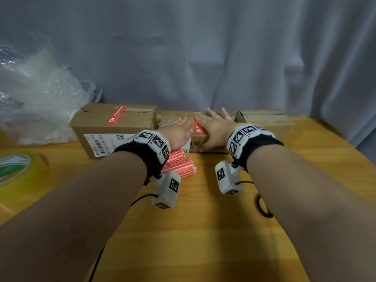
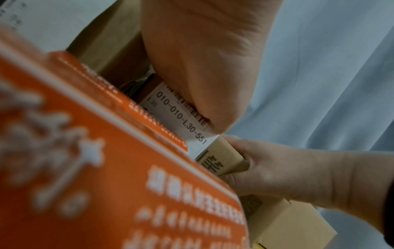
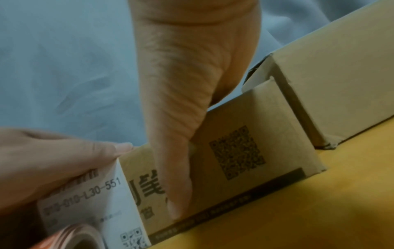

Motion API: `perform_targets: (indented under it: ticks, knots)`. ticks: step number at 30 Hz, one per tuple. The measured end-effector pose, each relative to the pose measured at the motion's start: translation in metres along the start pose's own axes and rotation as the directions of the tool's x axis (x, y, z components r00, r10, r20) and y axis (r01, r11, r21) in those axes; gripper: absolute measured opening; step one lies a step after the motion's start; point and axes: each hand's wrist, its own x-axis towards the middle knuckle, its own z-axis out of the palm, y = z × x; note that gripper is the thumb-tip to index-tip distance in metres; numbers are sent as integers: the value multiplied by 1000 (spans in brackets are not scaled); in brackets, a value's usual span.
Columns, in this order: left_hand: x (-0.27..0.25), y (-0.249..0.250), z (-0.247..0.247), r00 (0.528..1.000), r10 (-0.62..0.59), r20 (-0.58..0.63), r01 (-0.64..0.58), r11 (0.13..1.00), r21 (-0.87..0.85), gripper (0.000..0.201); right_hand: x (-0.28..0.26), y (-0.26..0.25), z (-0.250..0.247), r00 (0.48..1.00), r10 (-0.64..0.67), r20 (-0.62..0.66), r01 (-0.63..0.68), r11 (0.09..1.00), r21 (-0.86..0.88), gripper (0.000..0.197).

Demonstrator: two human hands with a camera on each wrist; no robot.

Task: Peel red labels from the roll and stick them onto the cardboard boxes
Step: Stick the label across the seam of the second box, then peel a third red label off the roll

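Note:
Three cardboard boxes stand in a row at the back of the table. The left box carries a red label on top. Both hands lie flat on the middle box. A red label shows on its top between them. My left hand presses the left part with straight fingers. My right hand presses the right part, its thumb running down the front face. The right box shows no label. The red label roll lies on the table under my left wrist.
A heap of bubble wrap fills the back left, with a clear container behind it. A yellow tape roll sits at the left edge. A black cable loops on the wooden table. A grey curtain hangs behind.

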Motion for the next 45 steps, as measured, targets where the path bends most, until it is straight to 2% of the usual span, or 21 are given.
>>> perform_targets:
  ticks: [2,3,6,8,11,13,16,20,24,26,29,31,35,38,41,45]
  knots:
    - [0,0,-1,1000,3,2,-3,1000,11,55,3,0,0,1000,18,3,-18,1000,2,114]
    - [0,1,-1,1000,2,8,-2,1000,16,55,2,1,1,1000,3,-16,-3,1000,5,111]
    - [0,2,-2,1000,-8,28,7,1000,28,56,-11,-1,7,985,-82,-153,85,996,16,82]
    - [0,6,-4,998,-40,38,38,998,53,57,-25,-2,14,952,-114,-284,133,990,50,62]
    - [-4,14,-13,993,-101,62,92,986,138,57,-43,-7,19,901,-103,-420,162,981,107,47]
    - [-11,16,-19,999,-37,-3,37,989,145,53,-53,-10,15,887,-68,-456,139,982,125,45]
    - [-33,14,-26,980,81,-180,-86,996,-21,47,-65,-13,6,877,-11,-479,94,984,150,44]
    - [-68,10,-35,931,64,-359,-118,984,-131,42,-79,-16,2,892,50,-450,29,986,167,38]
    - [-96,-1,-33,890,41,-454,-138,973,-183,34,-95,-32,-3,860,154,-487,1,953,304,24]
    - [-106,-6,-25,896,21,-443,-114,976,-185,30,-99,-43,-1,879,211,-426,2,895,447,10]
    - [-116,-16,-5,932,-53,-359,-22,979,-203,30,-102,-61,10,952,226,-206,-79,833,547,20]
    - [-121,-24,10,938,-125,-323,50,972,-230,34,-103,-70,17,964,228,-139,-116,828,549,26]
    - [-125,-33,29,949,-188,-254,98,940,-327,42,-103,-80,23,953,277,-126,-125,734,667,36]
    - [-126,-32,37,964,-203,-169,85,844,-530,46,-102,-84,26,957,280,-80,-113,611,783,38]
    - [-126,-29,44,969,-210,-126,77,750,-657,34,-99,-88,29,954,288,-78,-69,469,881,32]
    - [-126,-26,49,955,-235,-178,27,671,-741,20,-97,-92,34,933,341,-113,25,252,968,28]
